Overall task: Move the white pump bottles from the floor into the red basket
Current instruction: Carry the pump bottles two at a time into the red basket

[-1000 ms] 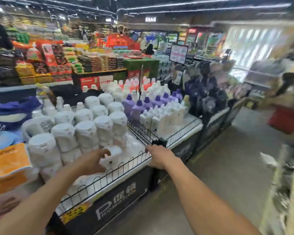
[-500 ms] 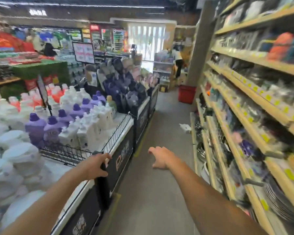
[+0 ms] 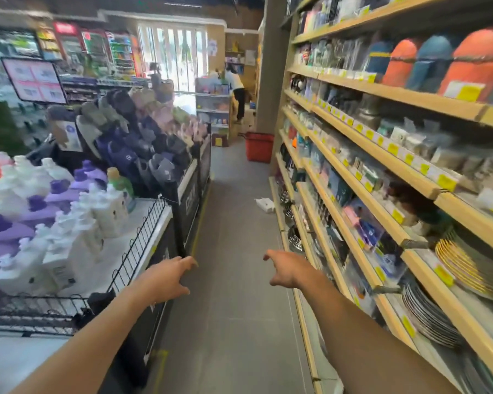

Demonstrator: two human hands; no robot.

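Both hands are out front and empty, fingers loosely spread: left hand (image 3: 165, 275) by the display table (image 3: 165, 220), right hand (image 3: 288, 270) beside the shelving (image 3: 382, 143). The red basket (image 3: 259, 147) stands far down the aisle, straight ahead past the right hand, which looks nearer. A white object (image 3: 264, 204) lies on the floor before the basket; whether it's a pump bottle I can't tell. The aisle between looks open.

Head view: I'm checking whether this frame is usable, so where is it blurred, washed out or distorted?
Head view: bottles on the left display smear with motion blur; far windows blow out; right shelves bow from the wide lens; red basket stays recognisable.
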